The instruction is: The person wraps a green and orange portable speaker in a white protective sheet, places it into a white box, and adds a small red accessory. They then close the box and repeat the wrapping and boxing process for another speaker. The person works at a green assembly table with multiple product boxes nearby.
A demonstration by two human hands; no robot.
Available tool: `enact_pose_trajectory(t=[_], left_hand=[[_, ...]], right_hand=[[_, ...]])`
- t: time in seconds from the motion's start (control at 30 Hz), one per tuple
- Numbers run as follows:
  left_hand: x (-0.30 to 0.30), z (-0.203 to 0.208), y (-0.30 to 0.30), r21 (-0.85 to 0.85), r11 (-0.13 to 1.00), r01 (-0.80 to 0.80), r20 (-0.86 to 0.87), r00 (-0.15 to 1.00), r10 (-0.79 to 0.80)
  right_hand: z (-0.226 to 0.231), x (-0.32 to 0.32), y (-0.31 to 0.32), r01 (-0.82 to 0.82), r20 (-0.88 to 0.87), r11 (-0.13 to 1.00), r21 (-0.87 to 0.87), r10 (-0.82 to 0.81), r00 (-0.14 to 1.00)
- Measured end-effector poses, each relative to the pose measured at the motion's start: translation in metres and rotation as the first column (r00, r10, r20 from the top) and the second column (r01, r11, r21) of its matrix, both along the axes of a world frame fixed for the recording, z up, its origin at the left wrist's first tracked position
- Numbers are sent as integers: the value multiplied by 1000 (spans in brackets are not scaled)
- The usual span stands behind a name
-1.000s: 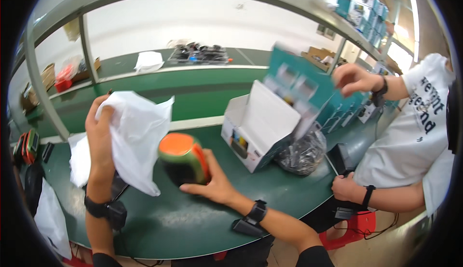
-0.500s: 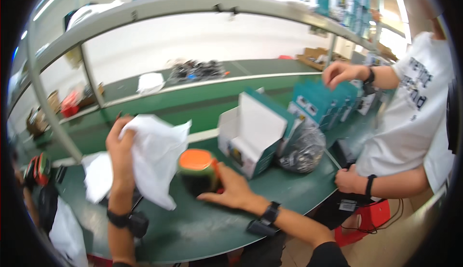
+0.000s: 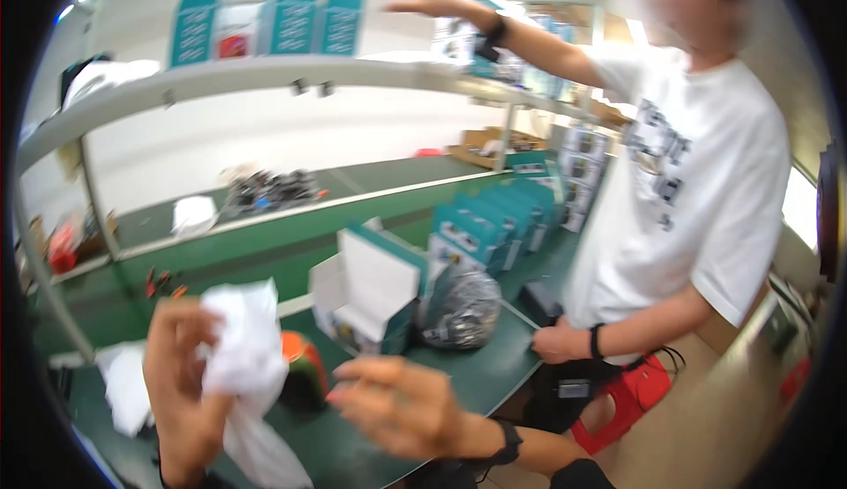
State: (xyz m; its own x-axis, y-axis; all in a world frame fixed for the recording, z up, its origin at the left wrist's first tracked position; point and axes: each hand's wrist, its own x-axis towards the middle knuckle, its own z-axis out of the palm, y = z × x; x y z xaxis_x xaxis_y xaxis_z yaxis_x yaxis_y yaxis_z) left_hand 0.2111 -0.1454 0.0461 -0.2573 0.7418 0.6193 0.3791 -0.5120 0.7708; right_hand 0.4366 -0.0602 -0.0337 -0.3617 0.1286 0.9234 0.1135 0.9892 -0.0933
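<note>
White wrap point(image 3: 250, 339): bunched at the top, a loose tail hanging below; whether bag or sheet, I cannot tell
Left grip point(image 3: 187, 383): closed on the white wrap, fingers at its left edge, thumb underneath
Right grip point(image 3: 388, 401): empty as far as the blur shows; fingers loosely bent and apart, just beside the device; whether they touch it cannot be told
Green-and-orange device point(image 3: 306, 374): apparently upright on the desk point(image 3: 485, 370), between the two grips, its left side hidden by the white wrap
Handling, as I judge it: pinch the white wrap by one edge rather than balling it, so it spreads without creases; lift the tail clear of the device; curve the right fingers round the device's side, since a push at its top could tip it
Box lettering: pale rows on the teal boxes point(image 3: 294, 17) along the shelf point(image 3: 265, 78), too blurred to read surely; the open box point(image 3: 379, 295) shows a plain white flap
Shirt lettering: dark print on the co-worker's white shirt point(image 3: 706, 180), smeared; no brand can be made out
</note>
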Motion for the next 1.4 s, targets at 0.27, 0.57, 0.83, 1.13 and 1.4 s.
enact_pose_trajectory(t=[0.27, 0.57, 0.83, 1.13, 1.4], left_hand=[[19, -24, -4, -436, 767, 471, -43, 841, -540], [-17, -21, 6, -329, 788, 521, 187, 853, -487], [-33, -6, 1, -174, 983, 62, -214, 972, -99], [-28, -18, 2, -110, 993, 36, -241, 969, -61], [-65, 17, -54, -217, 928, -304, -612, 782, 113]], right_hand=[[-8, -2, -28, 65, 207, 950, 306, -133, 969], [13, -1, -22, 154, 297, 969, 194, -208, 932], [23, 15, -29, 438, 401, 899, -11, -397, 826], [12, -63, -64, 13, 410, 992, -122, 39, 911], [-20, -24, -25, -452, 343, 727, -517, 659, 669]])
